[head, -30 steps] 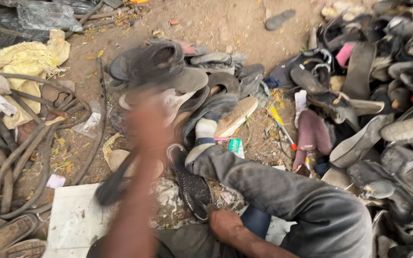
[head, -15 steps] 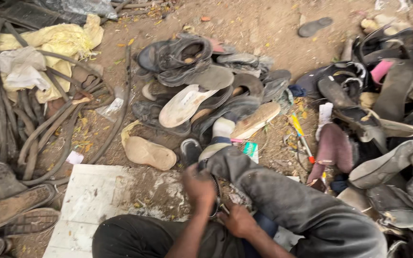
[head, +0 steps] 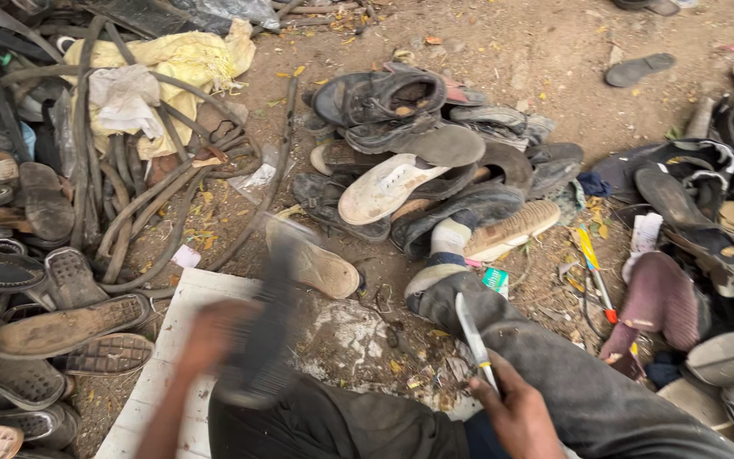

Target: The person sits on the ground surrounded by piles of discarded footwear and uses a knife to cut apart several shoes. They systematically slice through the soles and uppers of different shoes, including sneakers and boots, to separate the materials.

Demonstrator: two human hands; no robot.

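My left hand [head: 214,336], blurred by motion, grips a dark shoe sole [head: 261,340] low in the frame, over a white board [head: 172,357] on the ground. A thin blade [head: 475,340] points up and away from me in my right hand [head: 516,412], beside my outstretched leg in grey trousers [head: 571,374]. Just beyond my hands a tan sole [head: 320,263] lies on the dirt. Behind it rises a heap of worn shoes and sandals [head: 422,161].
Flat soles and sandals [head: 36,314] are stacked at the left, next to black rubber strips [head: 121,195] and yellow cloth [head: 172,59]. More shoes and slippers [head: 698,246] crowd the right. A lone sandal [head: 639,70] lies on bare dirt far off.
My left hand has come back from the shoe heap and now holds a dark sole low over the board. My right hand has lifted the blade into view.
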